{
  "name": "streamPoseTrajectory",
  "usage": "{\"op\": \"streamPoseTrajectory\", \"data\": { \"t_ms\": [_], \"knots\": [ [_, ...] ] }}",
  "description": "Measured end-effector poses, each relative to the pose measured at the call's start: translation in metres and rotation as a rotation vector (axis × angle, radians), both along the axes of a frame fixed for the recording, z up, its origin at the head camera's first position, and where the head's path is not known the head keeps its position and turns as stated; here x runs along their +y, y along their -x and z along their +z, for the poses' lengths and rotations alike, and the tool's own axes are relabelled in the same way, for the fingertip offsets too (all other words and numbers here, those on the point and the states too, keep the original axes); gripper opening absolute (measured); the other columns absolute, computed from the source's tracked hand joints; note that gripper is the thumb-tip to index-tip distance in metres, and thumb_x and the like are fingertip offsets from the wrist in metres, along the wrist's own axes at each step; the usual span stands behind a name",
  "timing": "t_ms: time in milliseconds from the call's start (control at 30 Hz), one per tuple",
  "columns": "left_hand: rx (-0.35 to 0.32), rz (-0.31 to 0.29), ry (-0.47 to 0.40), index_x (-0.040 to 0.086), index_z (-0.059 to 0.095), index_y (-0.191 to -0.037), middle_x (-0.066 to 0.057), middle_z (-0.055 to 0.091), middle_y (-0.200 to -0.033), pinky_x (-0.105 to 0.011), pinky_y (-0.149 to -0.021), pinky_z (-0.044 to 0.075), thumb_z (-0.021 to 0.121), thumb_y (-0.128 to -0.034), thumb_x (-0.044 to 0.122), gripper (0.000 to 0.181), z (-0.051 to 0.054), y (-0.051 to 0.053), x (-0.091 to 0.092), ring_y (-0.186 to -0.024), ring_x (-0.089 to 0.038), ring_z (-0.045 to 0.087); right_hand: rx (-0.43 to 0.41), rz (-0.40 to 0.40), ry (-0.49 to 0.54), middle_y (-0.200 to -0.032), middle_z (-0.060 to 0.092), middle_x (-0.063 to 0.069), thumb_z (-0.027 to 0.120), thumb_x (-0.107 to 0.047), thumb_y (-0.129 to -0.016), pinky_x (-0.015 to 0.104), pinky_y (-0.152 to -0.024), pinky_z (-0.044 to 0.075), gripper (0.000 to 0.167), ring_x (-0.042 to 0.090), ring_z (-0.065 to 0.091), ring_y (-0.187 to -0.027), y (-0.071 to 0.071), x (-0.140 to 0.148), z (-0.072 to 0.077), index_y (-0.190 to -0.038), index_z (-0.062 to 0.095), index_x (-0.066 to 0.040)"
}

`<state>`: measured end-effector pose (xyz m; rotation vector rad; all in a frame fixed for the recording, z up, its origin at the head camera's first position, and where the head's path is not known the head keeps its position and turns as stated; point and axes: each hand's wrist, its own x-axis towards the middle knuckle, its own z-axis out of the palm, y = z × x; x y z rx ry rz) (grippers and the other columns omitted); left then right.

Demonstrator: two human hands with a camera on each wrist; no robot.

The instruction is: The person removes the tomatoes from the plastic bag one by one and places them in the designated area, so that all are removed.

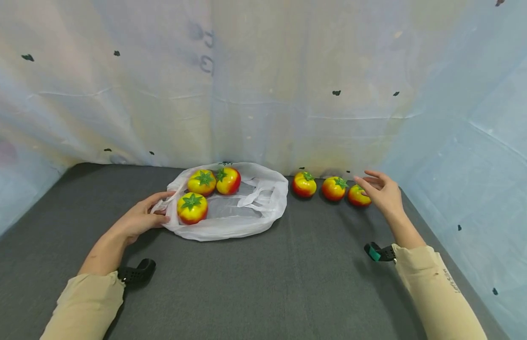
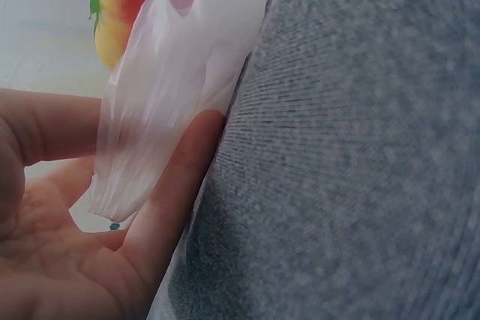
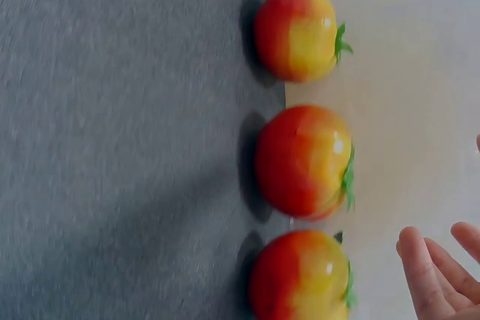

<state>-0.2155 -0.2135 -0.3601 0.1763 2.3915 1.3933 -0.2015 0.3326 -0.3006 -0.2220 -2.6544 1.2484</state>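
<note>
A white plastic bag (image 1: 221, 231) lies spread on the grey surface with its mouth upward. Three red-and-yellow tomatoes (image 1: 192, 208) with green leafy tops sit together in its left part. At the bag's left end, my left hand (image 1: 140, 218) holds the gathered plastic; the left wrist view shows the thin film (image 2: 161, 103) between thumb and fingers. To the right of the bag, three more tomatoes (image 1: 304, 184) stand in a row. Over the rightmost tomato (image 1: 358, 196) hovers my right hand (image 1: 383, 191), fingers apart and holding nothing. It partly covers that tomato in the head view.
Pale plastic sheeting (image 1: 263, 94) hangs behind the grey cloth surface (image 1: 255, 288), close to the row of tomatoes. More bluish sheeting (image 1: 480, 189) walls the right side. Each wrist wears a black strap (image 1: 138, 272).
</note>
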Motion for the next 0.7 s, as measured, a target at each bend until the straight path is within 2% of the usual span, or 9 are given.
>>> {"op": "streamPoseTrajectory", "data": {
  "t_ms": [67, 200, 300, 467, 700],
  "knots": [
    [0.000, 0.005, 0.005, 0.010, 0.016, -0.154, -0.033, 0.004, -0.154, -0.053, -0.100, 0.043, 0.056, -0.0910, 0.005, 0.075, 0.000, 0.000, 0.000, -0.127, -0.044, 0.032, 0.009, 0.007, 0.005, -0.140, 0.049, 0.021, 0.058, -0.054, -0.089, 0.021, -0.078, 0.054, 0.074, -0.008, 0.052, -0.090, 0.001, -0.005, 0.000, -0.145, 0.040, -0.008],
    [-0.001, 0.010, 0.011, 0.010, 0.015, -0.154, -0.033, 0.003, -0.154, -0.054, -0.101, 0.041, 0.056, -0.0909, 0.005, 0.075, 0.000, 0.000, 0.000, -0.127, -0.045, 0.031, 0.040, 0.010, 0.016, -0.139, 0.051, 0.021, 0.058, -0.052, -0.090, 0.012, -0.072, 0.051, 0.072, 0.015, 0.060, -0.105, 0.003, -0.016, 0.001, -0.143, 0.042, -0.006],
    [0.000, 0.010, 0.011, 0.010, 0.015, -0.154, -0.033, 0.003, -0.154, -0.056, -0.101, 0.040, 0.057, -0.0904, 0.006, 0.076, 0.000, 0.000, 0.000, -0.126, -0.045, 0.031, 0.064, 0.014, 0.024, -0.138, 0.051, 0.020, 0.059, -0.050, -0.090, 0.007, -0.068, 0.048, 0.070, 0.034, 0.054, -0.119, 0.004, -0.024, 0.001, -0.141, 0.044, -0.006],
    [0.007, 0.002, 0.001, 0.010, 0.016, -0.154, -0.033, 0.003, -0.154, -0.055, -0.101, 0.041, 0.057, -0.0905, 0.007, 0.075, -0.001, 0.000, -0.001, -0.126, -0.044, 0.031, 0.081, 0.035, 0.015, -0.135, 0.054, 0.017, 0.060, -0.051, -0.089, 0.012, -0.073, 0.050, 0.067, 0.031, 0.056, -0.118, 0.009, -0.037, -0.001, -0.139, 0.047, -0.008],
    [0.012, -0.002, 0.000, 0.010, 0.017, -0.154, -0.033, 0.006, -0.153, -0.054, -0.101, 0.041, 0.057, -0.0909, 0.008, 0.074, -0.001, -0.001, 0.000, -0.124, -0.044, 0.033, 0.105, 0.110, 0.065, -0.131, 0.057, 0.018, 0.062, -0.043, -0.091, 0.030, -0.082, 0.055, 0.062, 0.031, 0.059, -0.113, 0.017, -0.055, -0.003, -0.137, 0.049, -0.005]
  ]
}}
